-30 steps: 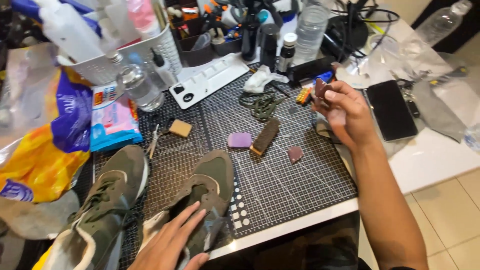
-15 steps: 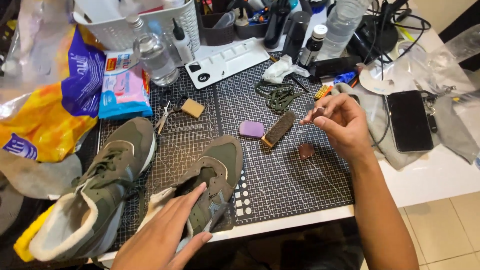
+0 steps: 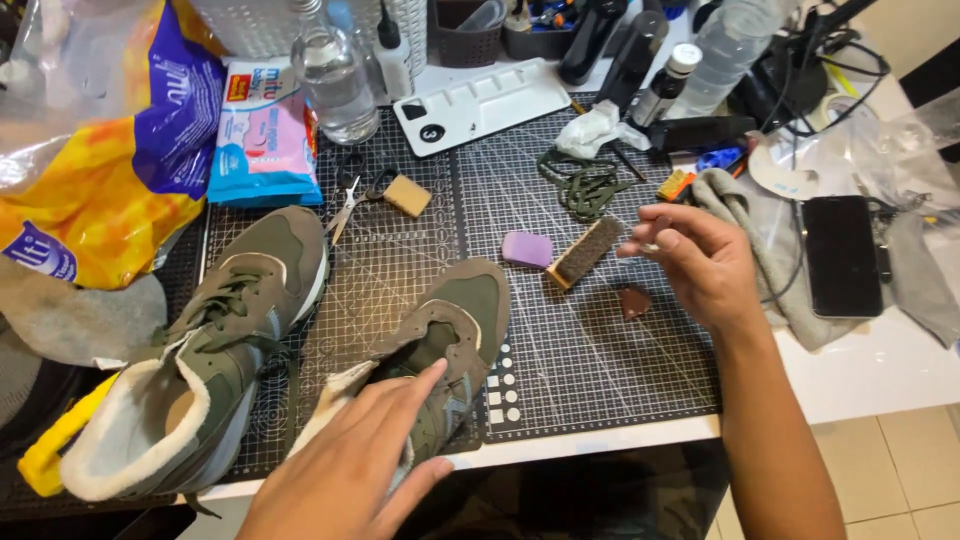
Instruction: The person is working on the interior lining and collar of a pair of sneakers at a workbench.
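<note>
Right olive shoe point(image 3: 450, 340) is pinned flat under the left hand point(image 3: 350, 460), palm spread, not gripped, near the mat point(image 3: 600, 370) edge; a slip off the table is judged possible if pressed sideways; right hand point(image 3: 700, 260) is loosely curled beside the brush point(image 3: 585, 252), fingertips pinched, contents cannot be told.

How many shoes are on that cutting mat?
2. One olive shoe, laced, lies at the mat's left side, untouched. The other olive shoe lies mid-mat with the left hand resting on it. None seems hidden.
</note>
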